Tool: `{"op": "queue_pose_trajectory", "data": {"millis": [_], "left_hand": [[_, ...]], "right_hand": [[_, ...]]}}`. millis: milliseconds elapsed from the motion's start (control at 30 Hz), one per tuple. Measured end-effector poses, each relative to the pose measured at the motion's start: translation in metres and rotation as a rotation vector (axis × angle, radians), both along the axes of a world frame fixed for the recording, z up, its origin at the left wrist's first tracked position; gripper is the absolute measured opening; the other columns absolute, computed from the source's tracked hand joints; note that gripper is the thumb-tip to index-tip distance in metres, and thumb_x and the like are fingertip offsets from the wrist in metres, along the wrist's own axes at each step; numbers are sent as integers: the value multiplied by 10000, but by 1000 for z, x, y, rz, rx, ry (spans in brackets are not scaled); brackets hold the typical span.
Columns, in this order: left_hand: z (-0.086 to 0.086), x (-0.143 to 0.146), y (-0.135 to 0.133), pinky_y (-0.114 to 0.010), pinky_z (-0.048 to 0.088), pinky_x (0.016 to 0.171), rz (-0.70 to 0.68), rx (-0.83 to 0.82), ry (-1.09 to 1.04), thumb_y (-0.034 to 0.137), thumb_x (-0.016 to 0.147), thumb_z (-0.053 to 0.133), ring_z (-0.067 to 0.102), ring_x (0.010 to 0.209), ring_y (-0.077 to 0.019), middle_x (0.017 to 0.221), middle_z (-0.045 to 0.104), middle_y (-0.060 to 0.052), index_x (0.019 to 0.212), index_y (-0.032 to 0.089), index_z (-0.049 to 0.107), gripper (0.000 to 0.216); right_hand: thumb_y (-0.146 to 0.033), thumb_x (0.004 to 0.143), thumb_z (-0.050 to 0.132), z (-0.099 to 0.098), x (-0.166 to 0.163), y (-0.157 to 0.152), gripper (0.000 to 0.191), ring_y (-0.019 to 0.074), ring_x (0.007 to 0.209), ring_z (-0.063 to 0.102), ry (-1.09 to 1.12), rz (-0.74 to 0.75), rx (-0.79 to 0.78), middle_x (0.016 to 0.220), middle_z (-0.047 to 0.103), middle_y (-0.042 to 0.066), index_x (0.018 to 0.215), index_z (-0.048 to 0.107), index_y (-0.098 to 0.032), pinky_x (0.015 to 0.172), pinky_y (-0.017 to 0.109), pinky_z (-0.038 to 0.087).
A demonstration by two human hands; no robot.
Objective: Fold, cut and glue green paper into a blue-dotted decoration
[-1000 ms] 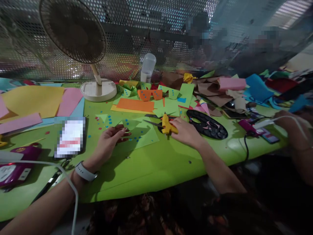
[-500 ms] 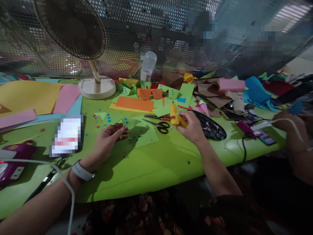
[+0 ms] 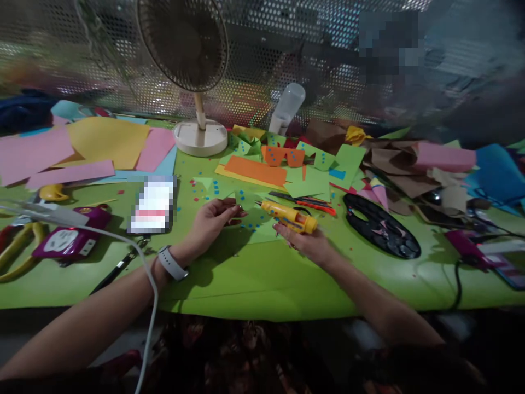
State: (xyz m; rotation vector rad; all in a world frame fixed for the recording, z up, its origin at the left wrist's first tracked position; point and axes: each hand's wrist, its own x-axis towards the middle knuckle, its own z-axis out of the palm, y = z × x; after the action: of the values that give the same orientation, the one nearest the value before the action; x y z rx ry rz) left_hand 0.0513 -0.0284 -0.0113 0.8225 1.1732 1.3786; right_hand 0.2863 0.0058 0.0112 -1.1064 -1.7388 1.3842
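A yellow glue gun point(image 3: 289, 216) lies in my right hand point(image 3: 305, 243), its nozzle pointing left. My left hand point(image 3: 217, 221), with a watch on the wrist, is pinched closed just left of the nozzle. Whatever is between its fingertips is too small to make out. Under and beside both hands lies a green paper sheet point(image 3: 264, 234), with small blue paper bits point(image 3: 251, 226) scattered on it. Behind the glue gun are a red-handled cutter point(image 3: 324, 207) and scissors, the scissors mostly hidden by the gun.
At the back stand a fan point(image 3: 200, 139) and a clear bottle point(image 3: 289, 106). Orange paper glasses point(image 3: 283, 156) sit before the bottle. To the left are a phone point(image 3: 153, 205), a purple device point(image 3: 76, 235) and a white cable point(image 3: 144, 257); to the right, a black palette point(image 3: 379, 227).
The glue gun has turned from upright to nearly level and come closer to my left hand. My left hand stays pinched. The whole view has shifted toward the left.
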Motion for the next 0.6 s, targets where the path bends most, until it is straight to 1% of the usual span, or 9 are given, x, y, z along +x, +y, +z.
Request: {"op": "queue_pose_trajectory", "data": {"millis": [100,200,300,367,500,600], "left_hand": [[1,1,-1,-309,591,742,-31,8,23,319,766,783,741,849,-198,877,754,-64,969,147,632,306],[0,2,-2,-314,592,742,-44,24,40,308,784,760,741,852,-199,907,752,-65,958,156,627,267],[-1,3,-2,-321,595,750,-49,29,55,294,803,735,741,853,-197,934,750,-66,950,166,623,225],[-1,3,-2,-326,597,761,-52,29,57,285,807,729,742,860,-199,936,749,-67,947,165,620,215],[0,4,-3,-345,602,773,-45,25,71,275,805,728,744,849,-203,939,749,-70,928,168,615,198],[0,4,-3,-338,607,760,-33,27,76,267,799,729,743,817,-189,952,750,-64,904,174,614,182]], "right_hand": [[-506,698,762,-8,-3,-4,343,227,763,688,-16,15,8,832,717,55,882,706,-222,716,379,598],[-521,688,769,-10,-4,-4,361,243,802,699,-23,11,1,860,735,64,881,710,-222,772,402,599],[-534,697,765,-12,-5,-3,373,247,815,701,-21,23,11,885,742,67,898,715,-224,772,400,600],[-538,713,757,-14,-5,-2,367,245,801,695,-39,28,32,862,737,59,908,716,-230,745,397,601],[-524,750,743,-18,-4,-3,319,232,766,673,-80,31,64,828,718,42,915,708,-253,726,402,592],[-510,778,729,-18,-3,-4,280,222,740,658,-91,53,67,816,704,37,892,694,-257,699,381,577]]}}
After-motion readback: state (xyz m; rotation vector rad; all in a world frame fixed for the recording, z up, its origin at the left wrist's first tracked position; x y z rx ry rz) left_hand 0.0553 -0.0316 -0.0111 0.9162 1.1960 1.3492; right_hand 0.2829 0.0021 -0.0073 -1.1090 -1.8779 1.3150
